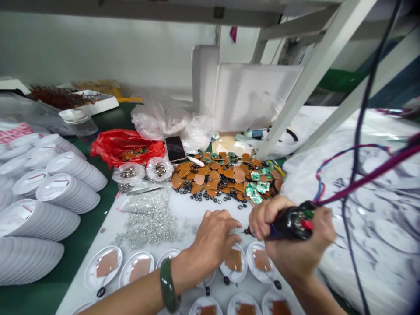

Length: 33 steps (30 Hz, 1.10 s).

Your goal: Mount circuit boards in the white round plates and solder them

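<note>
I followed the view from my distant seat, left to right. Stacks of white dishes (74,192) stood at the left on the green tabletop (83,245). Nearer the centre, small silvery pieces (147,223) lay loose above the laid-out dishes (92,278), and a heap of brown boards (210,177) sat farther back. The left hand (213,236) hung at lower centre, thumb and index bent toward the right; I could not tell whether they pinched anything tiny. At lower right, the right hand (292,256) had its fingers wrapped around a black electric driver (290,223), whose tip pointed left, just beside the left hand's fingertips.

I judged that the loose pieces could scatter if the left forearm swept through them. A slip of the driver, so close to those fingertips, might nick one. Farther right, the purple cable (367,177) crossed a hanging black cord (346,236), so a sharp pull could snag them.

As for writing, pinkish-red lettering (16,132) at the far left was too cut off and blurred for me to read. Pale labels (62,182) on the stacks showed a dark red bar, and I could read no brand on the driver.
</note>
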Available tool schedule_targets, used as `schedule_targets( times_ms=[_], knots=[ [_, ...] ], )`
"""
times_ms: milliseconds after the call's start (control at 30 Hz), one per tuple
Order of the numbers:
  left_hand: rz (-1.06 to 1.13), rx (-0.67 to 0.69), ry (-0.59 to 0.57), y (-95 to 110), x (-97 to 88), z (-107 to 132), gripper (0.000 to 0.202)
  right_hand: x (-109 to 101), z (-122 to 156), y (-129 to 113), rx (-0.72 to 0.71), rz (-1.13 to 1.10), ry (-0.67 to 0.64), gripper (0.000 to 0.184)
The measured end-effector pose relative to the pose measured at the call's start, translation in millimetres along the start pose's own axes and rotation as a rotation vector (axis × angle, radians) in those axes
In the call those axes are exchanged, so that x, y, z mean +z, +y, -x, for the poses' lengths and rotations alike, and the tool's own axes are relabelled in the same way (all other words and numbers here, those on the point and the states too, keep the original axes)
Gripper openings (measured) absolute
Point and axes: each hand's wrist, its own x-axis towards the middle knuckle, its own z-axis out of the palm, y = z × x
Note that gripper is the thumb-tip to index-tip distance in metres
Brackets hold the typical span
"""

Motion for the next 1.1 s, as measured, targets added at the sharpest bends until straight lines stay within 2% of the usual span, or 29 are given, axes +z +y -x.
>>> schedule_targets(
  times_ms=[100,267,367,533,633,867,1100],
  knots=[
    [0.007,0.008,-0.005,0,3.9,-2,0.01,0,0,-1,-0.005,0.016,0.019,0.064],
    [-0.012,-0.004,0.019,-2,6.1,-2,0.015,-7,-2,23,0.006,0.046,0.083,0.059],
    [-0.002,-0.006,0.027,-4,5.8,-1,0.013,-7,-2,26,0.012,0.03,0.07,0.06],
    [0.04,0.006,0.031,-1,5.4,-2,0.003,2,2,3,0.003,-0.036,0.031,0.064],
    [0.065,0.036,0.035,4,3.9,-3,0.008,5,6,-10,0.021,-0.056,0.033,0.062],
    [0.186,0.085,0.033,9,3.2,6,0.02,-6,17,-24,0.078,-0.138,0.044,0.066],
    [0.279,0.049,0.056,12,12.5,12,0.009,-13,25,-40,0.042,-0.12,0.055,0.061]
  ],
)
